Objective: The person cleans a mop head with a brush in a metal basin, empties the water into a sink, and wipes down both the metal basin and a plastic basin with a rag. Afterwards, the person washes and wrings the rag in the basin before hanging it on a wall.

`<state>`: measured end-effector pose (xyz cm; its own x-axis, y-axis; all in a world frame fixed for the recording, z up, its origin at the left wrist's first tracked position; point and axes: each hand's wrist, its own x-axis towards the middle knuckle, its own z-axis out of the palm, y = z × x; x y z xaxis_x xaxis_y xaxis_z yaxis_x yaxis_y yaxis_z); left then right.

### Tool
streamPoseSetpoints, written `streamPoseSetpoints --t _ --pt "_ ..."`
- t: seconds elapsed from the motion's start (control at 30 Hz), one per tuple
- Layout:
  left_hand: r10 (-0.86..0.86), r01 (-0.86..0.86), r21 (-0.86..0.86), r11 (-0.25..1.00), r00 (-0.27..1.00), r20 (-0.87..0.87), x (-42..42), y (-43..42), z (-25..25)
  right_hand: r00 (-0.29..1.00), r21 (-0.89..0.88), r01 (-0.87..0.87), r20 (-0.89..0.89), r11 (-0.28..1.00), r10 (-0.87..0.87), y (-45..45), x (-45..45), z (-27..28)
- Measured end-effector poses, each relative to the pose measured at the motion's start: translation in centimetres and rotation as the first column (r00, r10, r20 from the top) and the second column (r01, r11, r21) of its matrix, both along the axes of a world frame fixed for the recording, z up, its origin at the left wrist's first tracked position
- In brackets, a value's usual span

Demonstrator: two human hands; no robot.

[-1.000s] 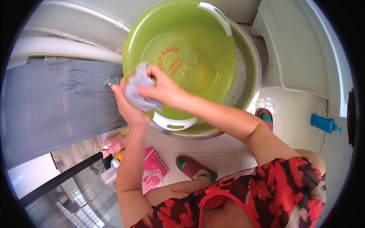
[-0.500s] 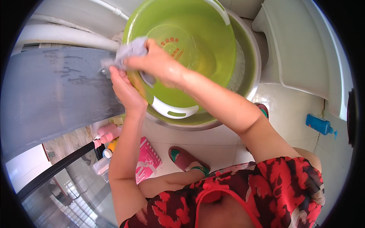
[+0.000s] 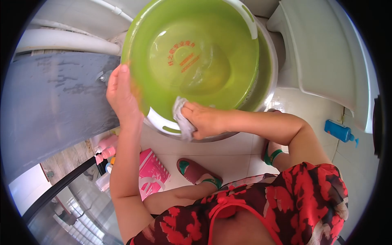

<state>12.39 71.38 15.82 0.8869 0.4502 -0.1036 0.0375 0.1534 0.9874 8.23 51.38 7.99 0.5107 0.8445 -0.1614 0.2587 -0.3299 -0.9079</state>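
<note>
A green plastic basin (image 3: 163,85) with white handles and red lettering inside sits tilted over a larger metal tub (image 3: 270,87). My left hand (image 3: 122,94) grips the basin's left rim, its fingers partly hidden by the edge. In my right hand (image 3: 206,120) is a crumpled pale grey cloth (image 3: 182,116), pressed over the rim beside the near white handle (image 3: 161,122).
To the left stands a wet grey panel (image 3: 57,102), with white pipes (image 3: 69,41) behind it. Pink bottles (image 3: 107,148) and a pink box (image 3: 152,173) are on the lower left. A blue pump bottle (image 3: 339,130) lies right, below a pale basin-like fixture (image 3: 326,53).
My right hand has carried the cloth from the basin's left rim to its near rim. My left hand has shifted left and now holds the rim; the basin has turned slightly.
</note>
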Motion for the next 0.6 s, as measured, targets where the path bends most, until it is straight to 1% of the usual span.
streamPoseSetpoints --t 0.07,0.1,0.13,0.17,0.23,0.27,0.33,0.37,0.4,0.43,0.47,0.5,0.53,0.57,0.6 --pt "-0.003 0.003 -0.020 1.000 1.000 -0.003 0.1 0.4 -0.1 0.976 -0.159 -0.210 0.019 0.965 0.216 -2.1 0.7 -1.3" --pt "-0.004 0.004 0.026 1.000 1.000 -0.010 0.2 0.8 -0.2 0.978 -0.169 -0.202 0.018 0.965 0.208 -3.2 1.3 -1.6" --pt "-0.004 0.005 0.073 0.997 1.000 -0.016 0.3 1.2 -0.3 0.954 -0.321 -0.248 0.081 0.914 0.288 -4.2 2.2 -2.0" --pt "-0.010 0.011 0.066 0.998 1.000 -0.014 0.3 1.6 -0.3 0.918 -0.466 -0.277 0.129 0.840 0.374 -5.4 3.2 -2.4" --pt "-0.007 0.012 0.108 0.994 0.999 -0.050 0.7 2.5 -0.1 0.834 -0.685 -0.065 0.362 0.726 0.416 -8.3 6.3 -3.7" --pt "-0.005 0.014 0.133 0.991 0.998 -0.069 0.7 2.7 0.1 0.764 -0.644 0.132 0.550 0.753 0.336 -9.5 7.2 -4.1" --pt "-0.017 0.028 0.151 0.988 0.997 -0.075 0.7 3.0 0.7 0.646 -0.558 0.328 0.721 0.763 0.250 -11.3 9.2 -5.1" --pt "-0.021 0.036 0.167 0.985 0.996 -0.089 0.6 3.0 1.0 0.537 -0.379 0.452 0.839 0.807 0.093 -12.1 10.4 -5.6" --pt "-0.026 0.041 0.168 0.985 0.996 -0.087 0.4 3.0 1.3 0.403 -0.182 0.549 0.913 0.816 -0.068 -12.5 11.4 -5.9" --pt "-0.049 0.069 0.207 0.976 0.994 -0.099 0.3 2.8 1.7 0.400 -0.179 0.554 0.914 0.813 -0.070 -12.8 12.8 -6.2" --pt "-0.070 0.095 0.244 0.965 0.991 -0.111 0.1 2.7 2.0 0.478 -0.090 0.640 0.824 0.763 -0.304 -12.7 14.1 -5.7" --pt "-0.074 0.098 0.247 0.964 0.992 -0.104 -0.2 2.5 2.2 0.512 -0.020 0.727 0.681 0.686 -0.523 -12.5 14.9 -5.3" --pt "-0.056 0.089 0.297 0.951 0.992 -0.117 -0.4 2.3 2.3 0.505 -0.012 0.730 0.684 0.684 -0.527 -12.3 15.5 -4.8" --pt "-0.035 0.080 0.345 0.935 0.990 -0.135 -0.6 2.2 2.4 0.450 0.098 0.765 0.627 0.637 -0.636 -11.2 15.8 -1.9" --pt "-0.035 0.080 0.346 0.935 0.990 -0.137 -0.7 2.3 2.2 0.395 0.198 0.793 0.553 0.576 -0.734 -10.0 16.3 0.4"
